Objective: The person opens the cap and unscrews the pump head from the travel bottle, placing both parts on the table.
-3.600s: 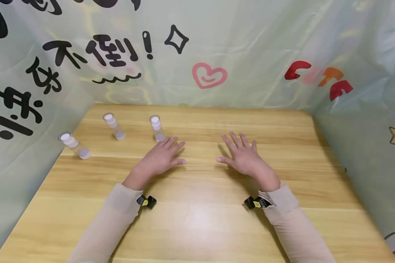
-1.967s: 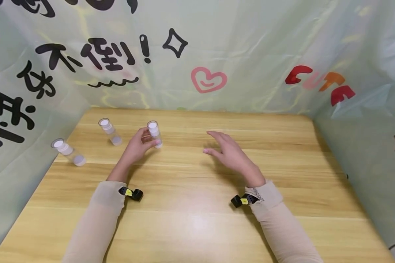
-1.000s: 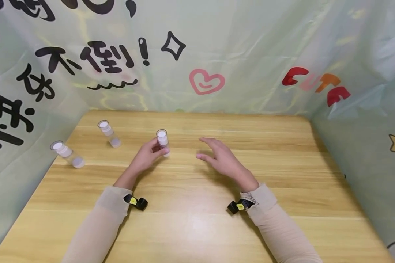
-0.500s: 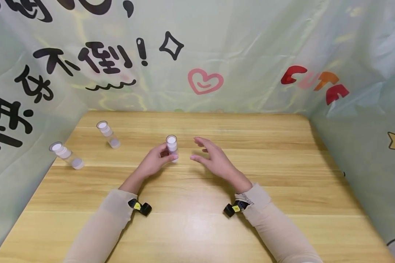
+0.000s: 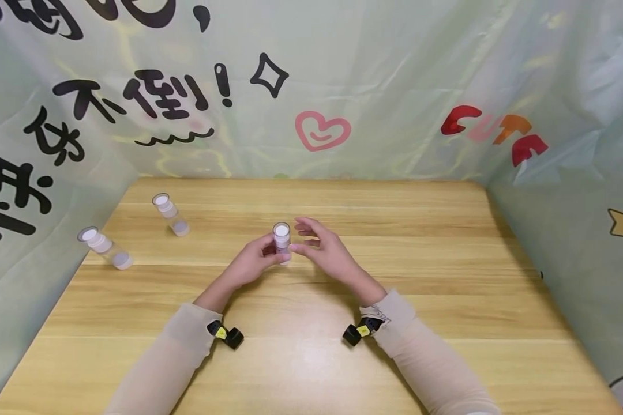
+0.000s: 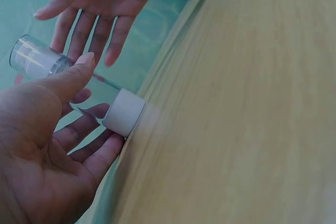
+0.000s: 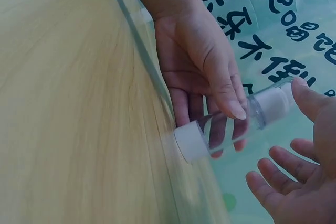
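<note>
A clear bottle point(image 5: 282, 231) with a white base, a white collar and a see-through cap stands upright near the middle of the wooden table point(image 5: 311, 357). My left hand point(image 5: 250, 262) grips its body, the thumb across the near side and the fingers behind. In the left wrist view the bottle's white base point(image 6: 124, 113) shows at the tabletop. My right hand point(image 5: 328, 253) is beside the bottle on the right, fingers spread and relaxed. Its thumb lies close to the cap in the right wrist view; whether it touches I cannot tell.
Two similar bottles stand at the table's left, one further back point(image 5: 171, 215) and one near the left edge point(image 5: 105, 248). A printed cloth point(image 5: 394, 86) walls in the back and both sides. Each wrist wears a small black camera.
My left hand went from lying spread to gripping the bottle, then brought it right and nearer to me. The right hand moved left towards it. The other two bottles stayed in place.
</note>
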The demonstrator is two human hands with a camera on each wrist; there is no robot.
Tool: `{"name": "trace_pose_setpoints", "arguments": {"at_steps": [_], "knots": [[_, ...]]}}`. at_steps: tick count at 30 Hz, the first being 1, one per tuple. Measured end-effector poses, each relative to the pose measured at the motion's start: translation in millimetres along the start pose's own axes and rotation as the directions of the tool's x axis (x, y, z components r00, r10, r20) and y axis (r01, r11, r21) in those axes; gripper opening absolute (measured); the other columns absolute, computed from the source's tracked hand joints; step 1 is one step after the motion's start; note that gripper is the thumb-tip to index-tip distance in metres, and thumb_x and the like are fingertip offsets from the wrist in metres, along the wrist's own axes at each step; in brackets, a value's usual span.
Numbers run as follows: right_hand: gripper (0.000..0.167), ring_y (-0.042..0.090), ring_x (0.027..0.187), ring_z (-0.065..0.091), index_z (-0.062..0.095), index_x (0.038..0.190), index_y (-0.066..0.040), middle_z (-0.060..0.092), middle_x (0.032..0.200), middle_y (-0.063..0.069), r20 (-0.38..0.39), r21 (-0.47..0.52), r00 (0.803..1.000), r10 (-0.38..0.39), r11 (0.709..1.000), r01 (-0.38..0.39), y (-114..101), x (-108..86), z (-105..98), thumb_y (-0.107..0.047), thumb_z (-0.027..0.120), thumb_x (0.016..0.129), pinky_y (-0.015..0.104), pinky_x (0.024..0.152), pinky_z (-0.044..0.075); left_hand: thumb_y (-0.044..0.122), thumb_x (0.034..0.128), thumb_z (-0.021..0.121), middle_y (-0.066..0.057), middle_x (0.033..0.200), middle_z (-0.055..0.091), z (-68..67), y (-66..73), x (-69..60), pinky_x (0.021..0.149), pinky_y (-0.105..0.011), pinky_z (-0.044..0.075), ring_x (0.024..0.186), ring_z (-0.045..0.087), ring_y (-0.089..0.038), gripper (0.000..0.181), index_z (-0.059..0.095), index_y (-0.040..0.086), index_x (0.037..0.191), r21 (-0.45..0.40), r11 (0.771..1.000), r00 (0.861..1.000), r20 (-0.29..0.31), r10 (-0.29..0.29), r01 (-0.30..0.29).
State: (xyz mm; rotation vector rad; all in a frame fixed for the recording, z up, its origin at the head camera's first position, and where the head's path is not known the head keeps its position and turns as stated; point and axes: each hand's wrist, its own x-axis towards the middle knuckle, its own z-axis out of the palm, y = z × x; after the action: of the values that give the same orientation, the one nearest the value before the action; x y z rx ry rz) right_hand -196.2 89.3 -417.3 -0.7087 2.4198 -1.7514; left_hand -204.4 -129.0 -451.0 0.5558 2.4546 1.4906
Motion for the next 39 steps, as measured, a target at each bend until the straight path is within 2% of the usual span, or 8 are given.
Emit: {"name": "trace_pose_setpoints", "arguments": {"at_steps": [6,10,12,18,23,27,35,39], "knots": [[0.063,0.036,0.122,0.053,0.043,0.144,-0.001,0.055,0.133,0.020,0.003,0.030,1.000,0.000,1.000,0.000,-6.0,3.2,5.9,-0.017,0.072,0.091,0.049,0.102,0.045,0.029,0.0926,0.070,-0.012,0.131,0.060,3.3,5.5,-2.6,0.100,-0.043,0.047,0.119,0.057,-0.028,0.052,0.054,0.011,0.139,-0.011,0.999,0.999,0.014,0.036,-0.036],[0.061,0.031,0.117,0.056,0.045,0.143,-0.003,0.059,0.128,0.017,0.008,0.046,1.000,-0.001,0.999,0.001,-5.3,7.5,9.7,-0.017,0.073,0.090,0.047,0.101,0.047,0.029,0.0929,0.069,-0.011,0.132,0.060,6.2,6.3,-3.4,0.101,-0.042,0.047,0.120,0.057,-0.027,0.048,0.057,0.011,0.135,-0.002,1.000,0.999,0.020,0.031,-0.031],[0.061,0.026,0.114,0.058,0.048,0.141,-0.006,0.061,0.125,0.013,0.003,0.052,1.000,-0.016,0.999,0.016,0.5,9.9,12.1,-0.020,0.075,0.088,0.045,0.100,0.048,0.031,0.0924,0.070,-0.008,0.129,0.062,7.4,2.0,-2.2,0.099,-0.040,0.049,0.117,0.059,-0.024,0.045,0.059,0.013,0.133,0.003,0.999,0.999,0.024,0.036,-0.036],[0.053,0.018,0.104,0.062,0.056,0.134,-0.007,0.066,0.116,0.005,-0.024,-0.010,0.996,-0.081,0.997,0.081,-0.7,8.2,14.8,-0.019,0.077,0.087,0.039,0.094,0.052,0.035,0.0927,0.069,-0.001,0.120,0.066,9.5,2.2,-2.3,0.093,-0.037,0.052,0.108,0.061,-0.018,0.040,0.062,0.017,0.128,0.015,0.999,0.999,0.042,0.028,-0.028],[0.043,0.018,0.102,0.063,0.062,0.127,-0.006,0.067,0.116,0.005,-0.028,-0.048,0.992,-0.124,0.991,0.122,-2.3,4.7,14.8,-0.019,0.075,0.088,0.034,0.090,0.054,0.033,0.0927,0.069,0.000,0.114,0.067,11.3,3.6,-2.5,0.089,-0.035,0.053,0.102,0.063,-0.017,0.034,0.064,0.017,0.122,0.003,0.999,0.998,0.044,0.034,-0.035],[0.040,0.017,0.101,0.064,0.064,0.124,-0.008,0.068,0.113,0.003,-0.028,-0.074,0.991,-0.133,0.989,0.131,-3.0,1.1,13.0,-0.021,0.075,0.088,0.030,0.089,0.054,0.032,0.0913,0.071,0.000,0.112,0.068,13.6,6.3,-2.8,0.088,-0.033,0.054,0.099,0.064,-0.016,0.031,0.065,0.017,0.118,0.003,0.999,0.998,0.046,0.040,-0.041],[0.040,0.015,0.103,0.064,0.063,0.123,-0.007,0.068,0.111,0.002,-0.027,-0.110,0.989,-0.145,0.984,0.142,-1.9,-6.5,7.8,-0.021,0.075,0.087,0.032,0.091,0.053,0.032,0.0893,0.073,0.000,0.122,0.065,20.0,9.0,-1.5,0.092,-0.030,0.052,0.107,0.061,-0.014,0.041,0.063,0.016,0.125,0.009,0.998,0.996,0.060,0.063,-0.064],[0.041,0.016,0.104,0.064,0.063,0.124,-0.007,0.068,0.112,0.003,-0.033,-0.133,0.991,-0.129,0.983,0.124,-3.5,-9.2,4.8,-0.023,0.074,0.088,0.032,0.092,0.053,0.032,0.0904,0.072,-0.001,0.120,0.066,23.4,9.9,0.3,0.089,-0.028,0.053,0.106,0.062,-0.013,0.039,0.063,0.015,0.124,0.020,0.997,0.996,0.055,0.074,-0.075]]}}
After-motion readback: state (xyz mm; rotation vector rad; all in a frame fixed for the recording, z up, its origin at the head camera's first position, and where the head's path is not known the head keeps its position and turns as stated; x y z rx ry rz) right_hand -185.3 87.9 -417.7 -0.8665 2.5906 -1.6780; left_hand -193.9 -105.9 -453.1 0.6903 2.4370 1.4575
